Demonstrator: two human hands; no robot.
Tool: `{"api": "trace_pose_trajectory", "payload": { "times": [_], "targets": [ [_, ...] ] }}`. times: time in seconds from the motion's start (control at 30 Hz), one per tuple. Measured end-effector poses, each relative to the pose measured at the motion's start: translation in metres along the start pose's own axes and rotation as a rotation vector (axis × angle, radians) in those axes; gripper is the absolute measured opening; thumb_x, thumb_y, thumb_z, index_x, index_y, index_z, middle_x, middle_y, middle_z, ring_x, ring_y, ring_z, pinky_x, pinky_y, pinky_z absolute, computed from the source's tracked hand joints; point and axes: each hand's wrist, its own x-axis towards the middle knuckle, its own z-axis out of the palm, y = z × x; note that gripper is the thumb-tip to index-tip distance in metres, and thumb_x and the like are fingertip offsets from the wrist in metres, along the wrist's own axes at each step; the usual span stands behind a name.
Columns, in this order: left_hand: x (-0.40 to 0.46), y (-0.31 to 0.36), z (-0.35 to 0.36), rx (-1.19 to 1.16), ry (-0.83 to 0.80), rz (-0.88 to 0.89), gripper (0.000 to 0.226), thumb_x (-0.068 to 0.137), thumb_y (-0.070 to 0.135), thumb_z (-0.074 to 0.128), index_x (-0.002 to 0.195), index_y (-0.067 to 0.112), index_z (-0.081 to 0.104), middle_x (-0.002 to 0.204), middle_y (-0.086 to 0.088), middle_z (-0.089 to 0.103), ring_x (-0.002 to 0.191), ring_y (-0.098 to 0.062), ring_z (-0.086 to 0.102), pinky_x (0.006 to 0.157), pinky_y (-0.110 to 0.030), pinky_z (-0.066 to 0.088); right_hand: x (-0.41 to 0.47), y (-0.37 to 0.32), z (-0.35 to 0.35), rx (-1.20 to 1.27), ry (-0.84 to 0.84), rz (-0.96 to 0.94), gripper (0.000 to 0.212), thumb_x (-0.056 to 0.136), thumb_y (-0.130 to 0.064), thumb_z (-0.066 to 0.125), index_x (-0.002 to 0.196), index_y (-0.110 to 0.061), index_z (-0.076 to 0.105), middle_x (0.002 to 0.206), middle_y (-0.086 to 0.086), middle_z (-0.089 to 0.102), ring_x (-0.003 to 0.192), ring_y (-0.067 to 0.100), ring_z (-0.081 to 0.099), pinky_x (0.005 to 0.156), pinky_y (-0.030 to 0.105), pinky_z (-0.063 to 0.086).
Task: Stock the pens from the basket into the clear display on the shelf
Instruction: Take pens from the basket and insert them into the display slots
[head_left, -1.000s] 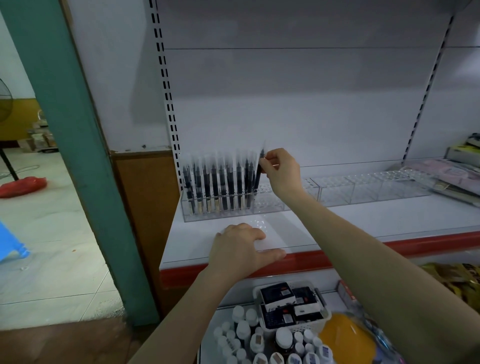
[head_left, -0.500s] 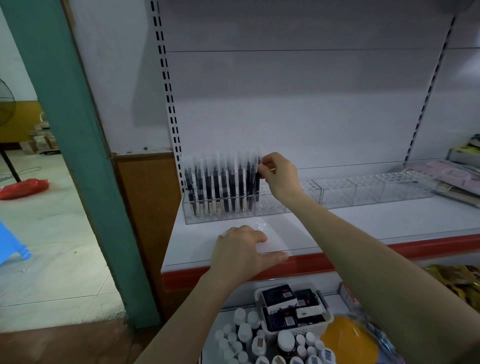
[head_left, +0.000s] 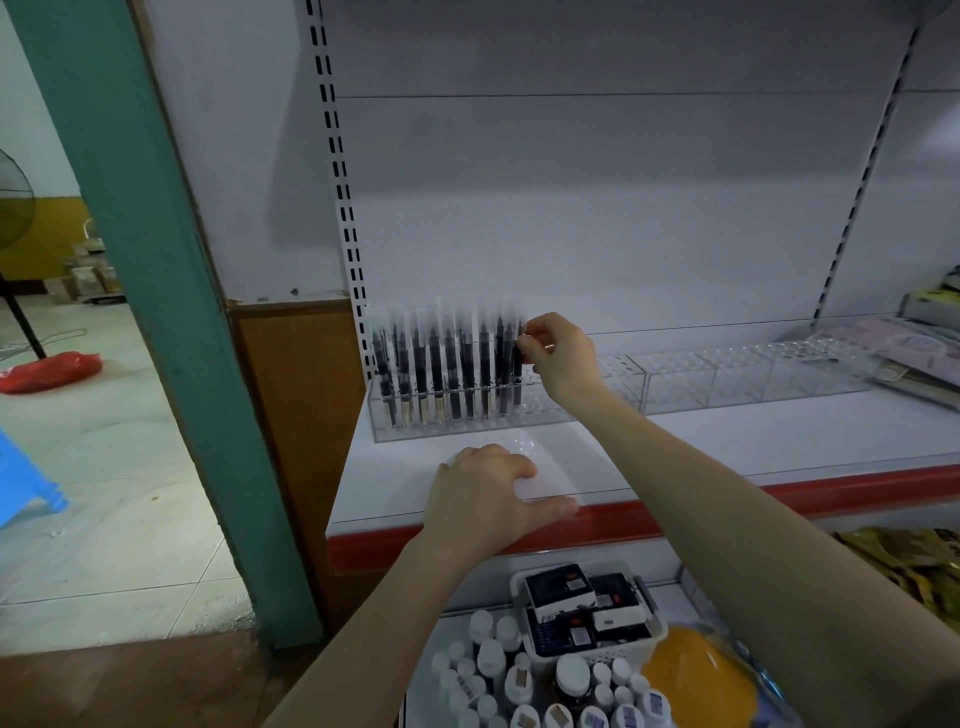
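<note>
One pen (head_left: 518, 364) has dropped lower since a second ago: your right hand (head_left: 558, 358) has lowered it from above the row into a hole at the right end of the filled block. It's nearly seated, so this placement looks about done. You're pinching its upper barrel between thumb and fingertips. The clear display (head_left: 675, 384) runs along the shelf's (head_left: 779, 441) back edge, its right sections unfilled. Your left hand (head_left: 491, 493) lies flat, fingers spread, at the shelf's front edge.
</note>
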Motion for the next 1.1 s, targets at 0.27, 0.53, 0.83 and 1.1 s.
{"api": "trace_pose_trajectory", "payload": {
  "times": [0.27,0.53,0.83,1.1],
  "targets": [
    [-0.002,0.002,-0.003,-0.003,-0.011,-0.008,0.063,0.075,0.071,0.053,0.121,0.028,0.058,0.128,0.009,0.052,0.123,-0.015,0.040,0.104,-0.035,0.034,-0.011,0.004,-0.003,-0.049,0.006,0.075,0.028,0.095,-0.012,0.050,0.119,0.000,0.055,0.109,0.017,0.064,0.102,0.028,0.060,0.081,0.024,0.042],
    [-0.002,0.003,-0.004,0.094,-0.034,0.029,0.068,0.078,0.073,0.043,0.127,0.028,0.053,0.133,0.004,0.050,0.124,-0.019,0.042,0.100,-0.036,0.038,-0.056,-0.007,-0.035,-0.080,0.120,-0.013,0.018,0.094,-0.011,0.046,0.100,-0.004,0.062,0.092,0.011,0.067,0.077,0.017,0.056,0.060,0.012,0.042],
    [-0.017,0.008,0.014,0.070,0.339,0.364,0.041,0.090,0.039,0.054,0.113,0.006,0.063,0.112,-0.014,0.063,0.103,-0.032,0.057,0.089,-0.039,0.042,-0.147,0.009,-0.088,0.064,0.361,0.043,0.011,0.094,-0.016,0.051,0.086,-0.016,0.058,0.072,0.000,0.064,0.072,0.016,0.065,0.073,0.036,0.055],
    [-0.091,0.050,0.129,-0.339,0.307,0.590,0.027,0.087,0.021,0.050,0.079,0.002,0.068,0.078,-0.010,0.067,0.075,-0.023,0.059,0.069,-0.033,0.044,-0.276,0.115,-0.096,0.101,0.538,0.314,0.016,0.096,-0.015,0.051,0.084,-0.007,0.057,0.064,-0.003,0.056,0.054,-0.004,0.054,0.053,0.011,0.042]
  ]
}}
